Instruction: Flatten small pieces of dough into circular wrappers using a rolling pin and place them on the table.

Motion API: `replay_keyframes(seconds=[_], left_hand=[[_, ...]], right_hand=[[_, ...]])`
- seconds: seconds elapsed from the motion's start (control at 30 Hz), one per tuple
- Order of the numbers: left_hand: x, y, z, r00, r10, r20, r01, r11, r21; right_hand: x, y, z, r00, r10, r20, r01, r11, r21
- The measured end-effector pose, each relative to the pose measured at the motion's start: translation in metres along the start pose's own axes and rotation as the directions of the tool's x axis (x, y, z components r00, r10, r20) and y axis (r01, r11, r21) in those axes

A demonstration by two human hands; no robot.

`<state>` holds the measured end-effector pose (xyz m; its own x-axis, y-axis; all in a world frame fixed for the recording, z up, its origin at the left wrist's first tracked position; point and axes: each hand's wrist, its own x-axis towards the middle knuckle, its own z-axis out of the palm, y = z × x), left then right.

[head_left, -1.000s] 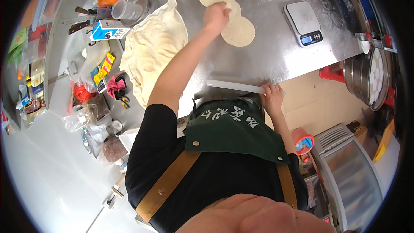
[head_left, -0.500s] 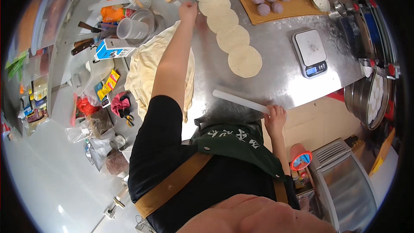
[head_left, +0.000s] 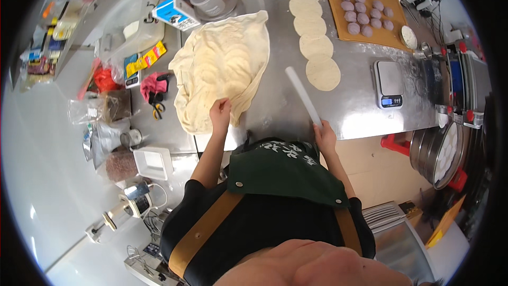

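Note:
My right hand (head_left: pixel 325 136) grips the near end of a slim white rolling pin (head_left: pixel 302 95), which slants up over the table's front edge. My left hand (head_left: pixel 220 112) is closed, fingertips curled together, over the near part of a cream cloth (head_left: pixel 185 74). Whether the fingers pinch anything is hidden. Round lumps show under the crumpled cloth. To the right of it, several flat, pale dough rounds (head_left: pixel 323 74) lie overlapping in a row running away from me.
Purple balls (head_left: pixel 362 18) sit on a brown board (head_left: pixel 344 30) at the far right, beside a bowl of white powder (head_left: pixel 408 37). A digital scale (head_left: pixel 389 82) stands nearer. A blue-white carton (head_left: pixel 176 13), clear tub (head_left: pixel 207 0) and scissors (head_left: pixel 157 110) lie left.
My left hand has come back from the far end of the dough row to the cloth's near part. The rolling pin has swung to point more away from me. The view has shifted.

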<state>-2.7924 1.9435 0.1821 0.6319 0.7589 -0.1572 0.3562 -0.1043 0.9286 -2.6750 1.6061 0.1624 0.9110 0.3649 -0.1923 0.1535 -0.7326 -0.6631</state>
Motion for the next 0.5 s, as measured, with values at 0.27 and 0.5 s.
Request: replay_keyframes(seconds=[0.27,0.5], left_hand=[[-0.05,-0.053,-0.046,0.72,-0.582,-0.378,0.422,0.8,-0.427],[-0.032,-0.107,-0.065,0.657,-0.543,-0.523,0.275,0.818,-0.504]], right_hand=[[0.01,-0.022,0.019,0.994,0.0,0.108,0.015,0.99,-0.138],[0.015,-0.007,0.024,0.996,0.049,0.068,-0.026,0.95,-0.312]])
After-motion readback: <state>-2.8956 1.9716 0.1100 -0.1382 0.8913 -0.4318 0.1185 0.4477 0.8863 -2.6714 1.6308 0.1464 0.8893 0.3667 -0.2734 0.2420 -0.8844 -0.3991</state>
